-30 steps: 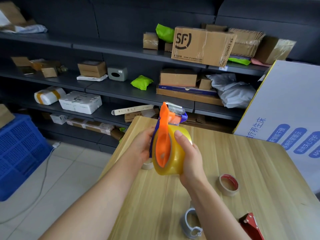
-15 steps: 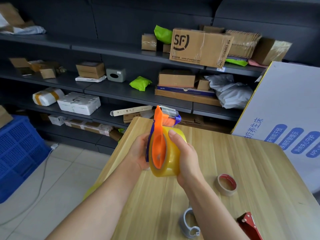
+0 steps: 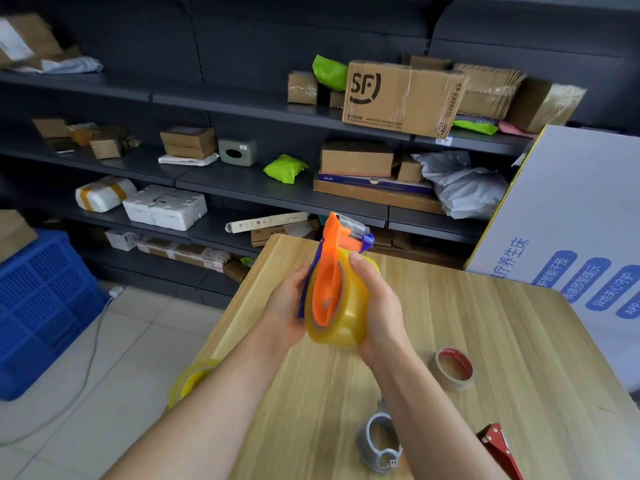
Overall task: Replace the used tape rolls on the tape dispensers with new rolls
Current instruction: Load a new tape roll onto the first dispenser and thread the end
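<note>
Both hands raised above the wooden table (image 3: 485, 323). Left hand (image 3: 282, 308) wraps the orange-and-purple dispenser (image 3: 327, 271) from behind; right hand (image 3: 379, 308), fingers curled, grips the outer band of the full yellowish tape roll (image 3: 341, 322) sitting on the dispenser's hub. Judgement: roll looks stiff, fairly heavy, with a smooth, slippery face, so hold the rim, not the sides. Dispenser is light plastic; keep clear of the cutter end at top. A spent core (image 3: 452, 368) lies on the table.

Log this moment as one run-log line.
both hands hold dispenser | left hand on its back | right hand around tape roll | above table
</note>
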Action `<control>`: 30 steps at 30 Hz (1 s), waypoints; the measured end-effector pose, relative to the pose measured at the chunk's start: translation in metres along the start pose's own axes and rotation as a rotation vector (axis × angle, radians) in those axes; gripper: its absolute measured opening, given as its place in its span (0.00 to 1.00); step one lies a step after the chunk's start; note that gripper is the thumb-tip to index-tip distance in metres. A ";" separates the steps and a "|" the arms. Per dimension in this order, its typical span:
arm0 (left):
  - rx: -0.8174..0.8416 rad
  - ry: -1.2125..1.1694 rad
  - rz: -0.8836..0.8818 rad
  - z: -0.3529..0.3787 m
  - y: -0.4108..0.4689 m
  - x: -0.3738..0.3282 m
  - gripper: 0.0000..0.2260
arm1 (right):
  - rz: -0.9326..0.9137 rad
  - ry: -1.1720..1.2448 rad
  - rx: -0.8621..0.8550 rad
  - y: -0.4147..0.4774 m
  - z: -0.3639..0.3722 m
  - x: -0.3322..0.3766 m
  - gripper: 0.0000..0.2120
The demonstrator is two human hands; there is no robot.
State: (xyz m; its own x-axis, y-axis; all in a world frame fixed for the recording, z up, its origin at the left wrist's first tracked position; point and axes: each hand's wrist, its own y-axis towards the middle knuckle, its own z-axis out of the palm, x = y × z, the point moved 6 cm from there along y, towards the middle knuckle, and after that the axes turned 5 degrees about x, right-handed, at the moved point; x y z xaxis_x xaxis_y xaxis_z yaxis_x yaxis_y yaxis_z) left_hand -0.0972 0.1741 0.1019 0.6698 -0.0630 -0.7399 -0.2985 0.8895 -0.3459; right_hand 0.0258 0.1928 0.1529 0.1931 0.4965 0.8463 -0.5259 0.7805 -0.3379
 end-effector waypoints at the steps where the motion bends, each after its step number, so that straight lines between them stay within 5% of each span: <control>1: -0.013 0.010 0.014 0.000 -0.001 0.001 0.20 | 0.002 -0.003 0.002 -0.001 0.000 0.001 0.25; 7: -0.023 0.216 0.169 0.002 -0.016 0.006 0.17 | 0.020 -0.108 -0.018 -0.004 -0.003 0.001 0.40; 11: -0.112 0.319 0.289 -0.006 -0.032 0.016 0.11 | 0.041 -0.173 -0.042 -0.007 -0.011 -0.006 0.32; 13: -0.145 0.330 0.285 -0.013 -0.039 0.026 0.10 | 0.052 -0.211 -0.029 -0.010 -0.015 -0.012 0.20; 15: -0.161 0.326 0.240 -0.021 -0.045 0.040 0.11 | 0.071 -0.221 0.010 -0.014 -0.018 -0.020 0.14; 19: -0.135 0.393 0.096 -0.031 -0.057 0.075 0.19 | 0.130 -0.250 0.001 -0.021 -0.028 -0.045 0.16; 23: -0.156 0.399 -0.022 -0.050 -0.075 0.104 0.12 | 0.222 -0.283 -0.016 -0.030 -0.034 -0.076 0.30; 27: -0.187 0.335 -0.110 -0.071 -0.091 0.124 0.06 | 0.261 -0.316 -0.030 -0.038 -0.039 -0.106 0.27; 30: -0.219 0.317 -0.190 -0.088 -0.105 0.137 0.06 | 0.281 -0.348 -0.067 -0.051 -0.037 -0.128 0.36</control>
State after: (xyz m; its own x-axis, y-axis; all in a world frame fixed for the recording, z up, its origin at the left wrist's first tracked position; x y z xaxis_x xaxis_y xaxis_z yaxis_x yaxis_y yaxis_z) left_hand -0.0341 0.0321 -0.0137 0.4952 -0.3826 -0.7800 -0.3503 0.7336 -0.5823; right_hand 0.0586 0.1039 0.0464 -0.2457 0.5443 0.8021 -0.4612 0.6622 -0.5906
